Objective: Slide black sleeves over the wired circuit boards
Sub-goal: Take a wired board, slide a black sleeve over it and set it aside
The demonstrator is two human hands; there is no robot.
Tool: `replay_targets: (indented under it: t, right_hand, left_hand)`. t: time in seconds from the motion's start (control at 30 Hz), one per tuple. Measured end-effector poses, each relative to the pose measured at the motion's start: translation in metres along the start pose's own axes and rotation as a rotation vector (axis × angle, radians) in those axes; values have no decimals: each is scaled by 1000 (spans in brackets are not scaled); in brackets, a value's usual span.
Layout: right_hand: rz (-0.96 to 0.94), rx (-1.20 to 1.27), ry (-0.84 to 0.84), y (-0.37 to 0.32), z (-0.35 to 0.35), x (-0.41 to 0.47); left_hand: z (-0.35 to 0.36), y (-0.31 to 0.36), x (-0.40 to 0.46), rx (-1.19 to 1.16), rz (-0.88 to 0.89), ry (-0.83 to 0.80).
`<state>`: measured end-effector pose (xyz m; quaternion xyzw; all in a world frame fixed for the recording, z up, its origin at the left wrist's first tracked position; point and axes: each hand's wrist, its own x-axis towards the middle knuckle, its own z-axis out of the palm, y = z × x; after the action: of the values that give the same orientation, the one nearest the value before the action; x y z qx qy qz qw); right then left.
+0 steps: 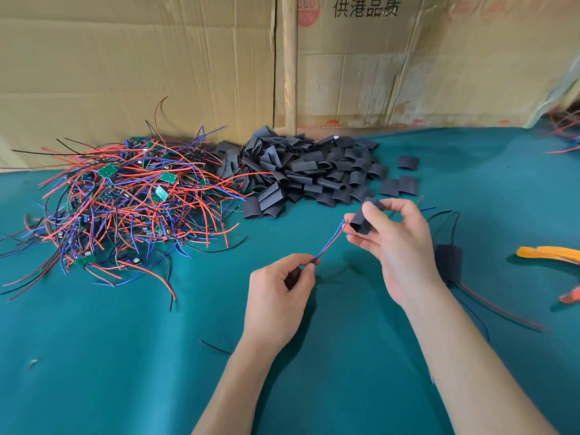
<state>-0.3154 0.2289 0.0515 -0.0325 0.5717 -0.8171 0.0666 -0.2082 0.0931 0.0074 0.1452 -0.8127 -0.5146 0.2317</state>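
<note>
While the thumb and fingers of the right hand [394,243] pinched a black sleeve [364,219] with its open mouth turned toward the near left, the left hand [279,296] pinched the near ends of a red and a blue wire [329,243] between thumb and forefinger, its other fingers curled in. The two wires ran up and to the right from that pinch to the sleeve's mouth; whether the board had already gone inside the sleeve could not be told, since the right hand's fingers hid that end.

To do the step well, the left hand would likely need to hold the wires taut and in line with the sleeve, so that the right hand could draw the sleeve along them without the mouth catching. A light squeeze on the sleeve's edges should keep the mouth open; a flat pinch would probably close it.

Just right of the right wrist lay a finished sleeved board [448,262] with wires trailing near and far. Farther off, a heap of black sleeves [301,174] sat in the middle, and to its left a tangle of wired circuit boards [125,196], all on the green cloth [125,356]. Cardboard [141,73] stood at the far edge, and an orange tool [552,254] lay at the right.
</note>
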Motion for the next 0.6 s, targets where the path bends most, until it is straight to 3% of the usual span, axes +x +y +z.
replay_targets:
  t: [0.23, 0.6]
  right_hand:
    - [-67, -55, 139, 3, -1, 0]
    - [4, 4, 94, 0, 6, -6]
  left_hand:
    - [0, 0, -1, 9, 28, 10]
    - [0, 0, 0, 23, 19, -1]
